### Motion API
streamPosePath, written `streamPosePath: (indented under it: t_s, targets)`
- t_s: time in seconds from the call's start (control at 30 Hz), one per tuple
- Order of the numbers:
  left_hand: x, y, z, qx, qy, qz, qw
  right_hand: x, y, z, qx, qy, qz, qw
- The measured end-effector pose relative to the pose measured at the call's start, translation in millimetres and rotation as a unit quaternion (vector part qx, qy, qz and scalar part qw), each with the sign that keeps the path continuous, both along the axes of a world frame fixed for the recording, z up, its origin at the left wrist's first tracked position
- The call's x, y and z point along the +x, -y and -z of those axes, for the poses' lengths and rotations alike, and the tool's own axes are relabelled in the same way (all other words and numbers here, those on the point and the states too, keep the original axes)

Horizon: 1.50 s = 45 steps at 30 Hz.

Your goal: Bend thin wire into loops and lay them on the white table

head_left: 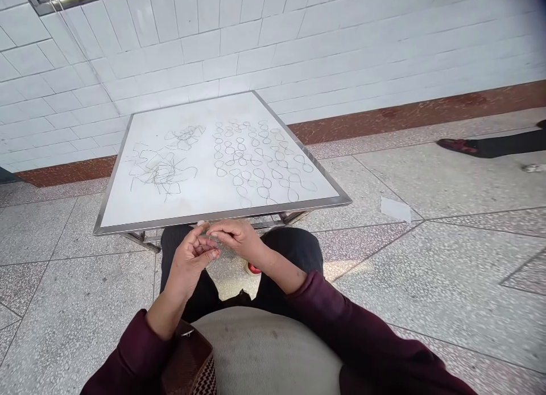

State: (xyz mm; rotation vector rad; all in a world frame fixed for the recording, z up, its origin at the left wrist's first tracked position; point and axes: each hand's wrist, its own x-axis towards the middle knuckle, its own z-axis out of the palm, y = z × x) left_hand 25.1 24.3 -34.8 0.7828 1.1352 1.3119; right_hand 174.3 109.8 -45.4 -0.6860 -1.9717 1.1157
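Note:
My left hand (pixel 191 259) and my right hand (pixel 237 239) meet over my lap, just below the near edge of a low white table (pixel 205 204). Both have their fingers pinched together on a thin piece of wire (pixel 212 239) that I can barely see. On the tabletop, a tangled heap of loose wire (pixel 161 166) lies on the left. Several bent wire loops (pixel 262 159) lie in rows on the right.
The table has a metal rim and frame and stands against a white tiled wall (pixel 298 42). Speckled floor tiles (pixel 426 258) surround it. Another person's dark trouser leg and shoe (pixel 458 145) lie at the far right. A scrap of paper (pixel 396 208) lies on the floor.

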Motion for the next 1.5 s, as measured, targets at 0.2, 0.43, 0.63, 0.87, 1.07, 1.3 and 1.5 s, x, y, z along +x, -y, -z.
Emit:
streamPosePath:
  t_s: [0.2,0.43,0.63,0.87,1.07,1.3,1.5]
  targets:
    - [2,2,3.1,-0.018,0.023,-0.057,0.998,-4,3,10.8,0.060,-0.006,0.052,0.997]
    - [2,4,6.4,-0.060,0.000,-0.066,0.996,-7,-1,16.9,0.097,-0.014,0.050,0.994]
    - [-2,-6,3.1,-0.064,0.001,-0.080,0.995,-5,-16,16.3,0.137,0.010,0.007,0.991]
    - [-2,-25,6.1,-0.042,0.018,-0.091,0.995,-6,-50,6.4,0.113,0.044,-0.089,0.989]
    - [-4,-48,7.3,-0.019,0.047,-0.126,0.991,-8,-71,-7.3,-0.126,0.020,-0.140,0.982]
    - [-3,-60,3.5,0.003,0.053,-0.147,0.988,-15,-60,-1.3,-0.323,-0.143,-0.107,0.929]
    - [-6,-64,4.1,0.008,0.041,-0.122,0.992,-15,-70,-5.3,-0.291,-0.114,-0.129,0.941]
